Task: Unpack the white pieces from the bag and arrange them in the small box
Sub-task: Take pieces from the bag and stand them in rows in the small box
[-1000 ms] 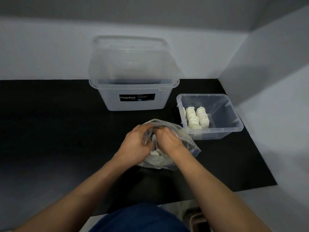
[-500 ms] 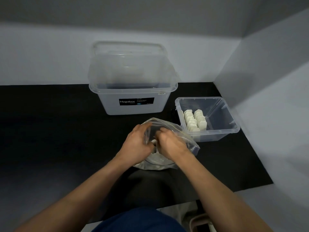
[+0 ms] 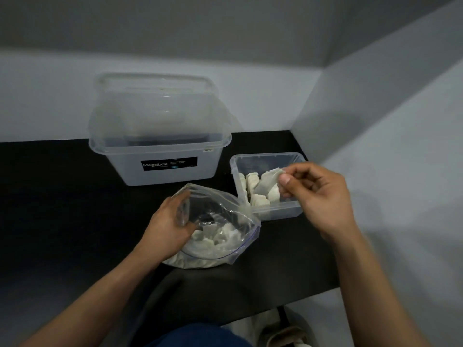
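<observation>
Change vs 0.5 s ago: the right grip (image 3: 318, 194) is out of the bag (image 3: 234, 209) and now hangs over the small box (image 3: 269, 155). Thumb + fingertips pinch 1 white piece (image 3: 266, 183) by its end. The piece is tilted, low end pointing down-left toward the boxed pieces (image 3: 258, 199). Before, both grips were at the bag mouth, the right one reaching inside.

The left grip (image 3: 170, 222) hasn't left: fingers curled on the bag's left rim, holding the mouth open. The bag lies on the black desk (image 3: 62, 201), just left of the small box, its edge apparently touching the box's front-left corner. Plenty of bagged pieces (image 3: 215, 237) remain. The boxed pieces stand packed in the left part; the right part looks bare. A big clear box (image 3: 160, 169) w/ a label sits behind, not involved.

Meaning: 1 more pick is done and placing is the step in hand. The piece probably needs turning upright, then setting beside the rows. Task approx mid-way at best, judging by what's left in the bag.
</observation>
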Demonstrator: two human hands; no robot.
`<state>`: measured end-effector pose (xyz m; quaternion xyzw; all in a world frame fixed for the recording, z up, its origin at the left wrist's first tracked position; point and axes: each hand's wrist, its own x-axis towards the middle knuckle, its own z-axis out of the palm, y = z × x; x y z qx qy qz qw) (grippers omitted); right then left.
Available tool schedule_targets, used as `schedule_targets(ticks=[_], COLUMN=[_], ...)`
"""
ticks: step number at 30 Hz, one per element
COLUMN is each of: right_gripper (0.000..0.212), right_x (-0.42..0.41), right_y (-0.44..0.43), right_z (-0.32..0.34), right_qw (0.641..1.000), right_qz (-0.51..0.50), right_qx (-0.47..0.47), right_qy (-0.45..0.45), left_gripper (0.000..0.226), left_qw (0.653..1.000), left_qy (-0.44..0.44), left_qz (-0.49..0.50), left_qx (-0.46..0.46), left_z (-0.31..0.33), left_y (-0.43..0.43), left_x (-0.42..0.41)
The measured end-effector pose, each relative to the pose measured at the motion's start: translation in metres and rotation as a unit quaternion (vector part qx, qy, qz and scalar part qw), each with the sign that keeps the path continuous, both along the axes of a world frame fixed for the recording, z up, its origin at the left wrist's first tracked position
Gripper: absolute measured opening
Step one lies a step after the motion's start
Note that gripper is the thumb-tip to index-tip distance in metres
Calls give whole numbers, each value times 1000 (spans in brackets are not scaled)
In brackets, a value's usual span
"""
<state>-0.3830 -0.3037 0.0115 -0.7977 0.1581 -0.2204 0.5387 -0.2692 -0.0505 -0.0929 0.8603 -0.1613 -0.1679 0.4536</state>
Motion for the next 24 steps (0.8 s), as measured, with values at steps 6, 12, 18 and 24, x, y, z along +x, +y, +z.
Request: schedule_targets(ticks=[6,12,18,24], right_gripper=[5,23,15,14], right_x=[34,63,84,100], right_y=[-88,-125,-128,-123], right_z=[-30,-68,-88,-108], right_qw=[980,924,868,827], right_qz=[-59,13,88,72], right_qx=[-151,-218,-217,-230], right_qy=[114,315,438,508], left_gripper=[76,76,75,75], left_qw=[1000,999,998,998], left_qy=[14,10,25,29], left_qz=[24,35,58,59], left_qx=[-9,16,9,9], left_z=[0,0,1,0], left_y=[-8,-6,-8,-12], left_x=[-2,-3,-2,-2])
